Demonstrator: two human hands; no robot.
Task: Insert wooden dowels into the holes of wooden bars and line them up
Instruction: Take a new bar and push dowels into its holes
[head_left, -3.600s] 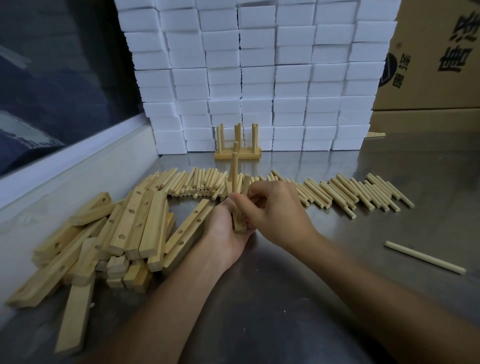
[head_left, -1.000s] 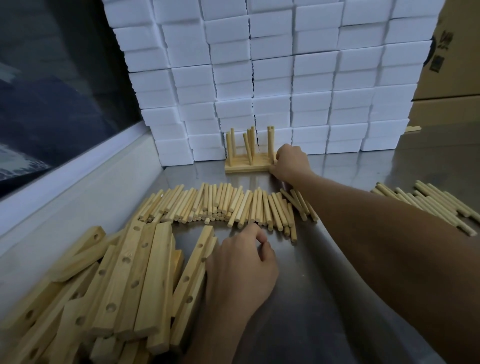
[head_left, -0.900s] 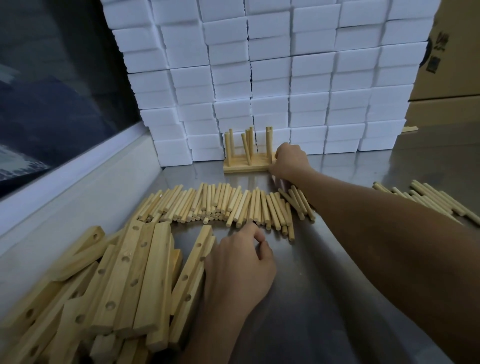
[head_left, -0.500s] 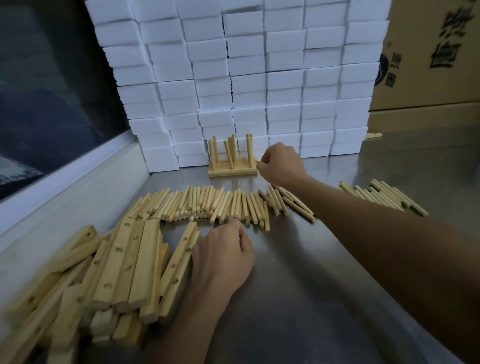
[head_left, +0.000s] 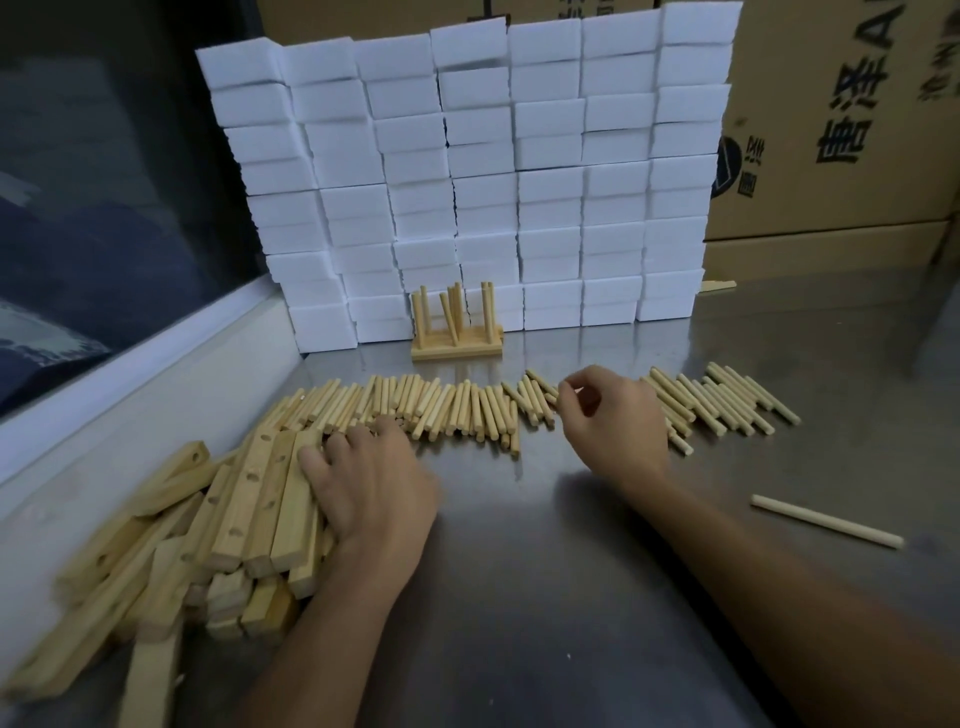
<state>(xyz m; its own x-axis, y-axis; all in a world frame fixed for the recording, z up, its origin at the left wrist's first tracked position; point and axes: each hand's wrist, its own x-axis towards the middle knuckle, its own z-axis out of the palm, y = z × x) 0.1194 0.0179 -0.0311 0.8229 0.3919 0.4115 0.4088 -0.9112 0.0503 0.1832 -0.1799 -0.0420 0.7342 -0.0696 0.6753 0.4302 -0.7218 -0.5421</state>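
At the back edge of the desk (head_left: 519, 597), tight against the wall of white foam blocks (head_left: 467, 171), stand the finished bars (head_left: 457, 347) with their dowels poking up out of the holes (one of them leaning, the rest near upright). How many bars sit there side by side I cannot tell. No boxes or trays on the desk hold any of the parts; everything lies loose on the metal.

In front of that runs the long row of loose dowels (head_left: 441, 408), stretched from the left side across to the right. The right hand (head_left: 615, 415) is over the row now, fingers curled with thumb and forefinger tips drawn together just above the dowels; whether a dowel is pinched between them I cannot tell. A second ago that hand was up at the finished bars, touching their right end, so it has pulled back toward the near edge.

The left hand (head_left: 371, 480) lies with fingers spread and relaxed on the right edge of the heap of drilled bars (head_left: 218, 525) at the near left corner, fingertips reaching the row of dowels. It has hardly shifted.

One single dowel (head_left: 826, 520) lies alone at the right side, well apart from the row. Cardboard boxes (head_left: 841, 119) stand behind the foam blocks.
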